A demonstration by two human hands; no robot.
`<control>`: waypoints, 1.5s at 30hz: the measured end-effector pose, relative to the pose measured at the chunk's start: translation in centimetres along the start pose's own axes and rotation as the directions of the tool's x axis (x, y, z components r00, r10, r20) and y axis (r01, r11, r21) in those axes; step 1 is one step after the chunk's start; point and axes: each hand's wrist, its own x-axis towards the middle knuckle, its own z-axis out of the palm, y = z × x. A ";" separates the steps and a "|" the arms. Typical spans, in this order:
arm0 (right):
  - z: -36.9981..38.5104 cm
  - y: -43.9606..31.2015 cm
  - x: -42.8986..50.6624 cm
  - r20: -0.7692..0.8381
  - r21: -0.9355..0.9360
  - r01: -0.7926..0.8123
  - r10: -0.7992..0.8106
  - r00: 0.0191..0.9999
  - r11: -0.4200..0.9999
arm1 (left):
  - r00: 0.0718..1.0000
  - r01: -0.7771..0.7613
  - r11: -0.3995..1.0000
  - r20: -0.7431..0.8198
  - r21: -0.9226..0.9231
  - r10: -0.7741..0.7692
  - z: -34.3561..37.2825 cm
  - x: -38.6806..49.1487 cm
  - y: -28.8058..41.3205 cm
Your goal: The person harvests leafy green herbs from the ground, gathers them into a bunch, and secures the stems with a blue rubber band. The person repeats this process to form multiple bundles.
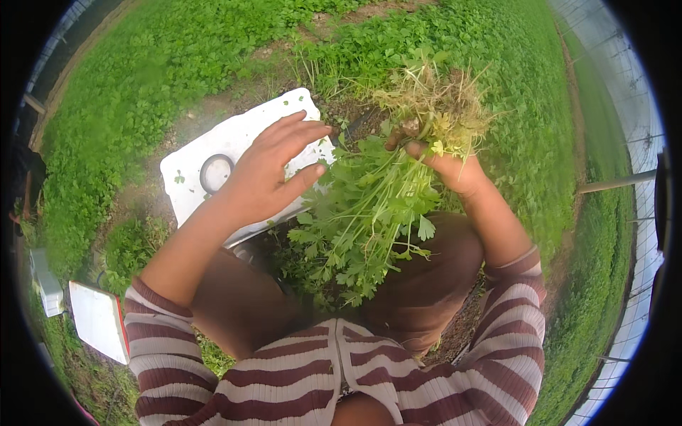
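Observation:
My right hand (pixel 453 168) grips a bunch of leafy celery-like greens (pixel 383 197) near the root end. The tangled pale roots (pixel 447 101) point up and away, while the stems and leaves hang down towards my lap. My left hand (pixel 266 170) is held over a white board (pixel 208 136), fingers apart and nothing in it. On that board lies a dark-rimmed ring, perhaps a roll of tape (pixel 217 174), beside my left wrist. A few leaf scraps (pixel 179 177) are scattered on the white surface.
Dense green crop (pixel 160 69) grows ahead and along both sides, with bare soil (pixel 144 186) around the board. At left lie a white panel with a red edge (pixel 98 322) and a pale box (pixel 47 282). A greenhouse wall with a pole (pixel 618 181) stands at right.

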 end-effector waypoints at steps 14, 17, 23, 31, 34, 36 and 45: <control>6.6 0.9 -2.7 -0.074 0.533 -0.086 0.148 0.986 0.842 | 1.000 -0.018 0.952 -0.019 0.306 0.025 8.1 1.0 3.9; 6.2 0.5 -2.4 -0.255 0.515 -0.044 0.202 0.946 0.856 | 0.960 0.004 0.983 -0.273 -0.184 -0.055 7.3 0.0 4.4; 4.4 0.2 -2.4 -0.573 0.483 0.165 0.168 0.802 0.860 | 0.977 -0.119 0.990 -0.168 0.076 0.130 5.7 -2.5 4.8; 1.1 -2.0 -4.7 -0.562 0.801 0.318 0.455 0.691 0.508 | 0.919 0.217 0.908 -0.239 -0.359 -0.314 2.9 -6.1 2.1; 1.6 -0.7 -5.7 -0.599 0.760 0.319 0.418 0.683 0.567 | 0.851 0.203 0.779 -0.287 -0.593 -0.441 0.1 -6.5 1.2; 2.0 0.7 -6.8 -0.558 0.778 0.207 0.501 0.662 0.594 | 0.775 0.202 0.787 -0.396 -0.583 -0.492 -1.6 -6.2 1.1; 1.4 2.3 -9.0 -0.785 0.434 0.296 0.196 0.588 0.851 | 0.947 0.283 0.920 -0.071 -0.272 -0.312 1.1 -0.7 4.5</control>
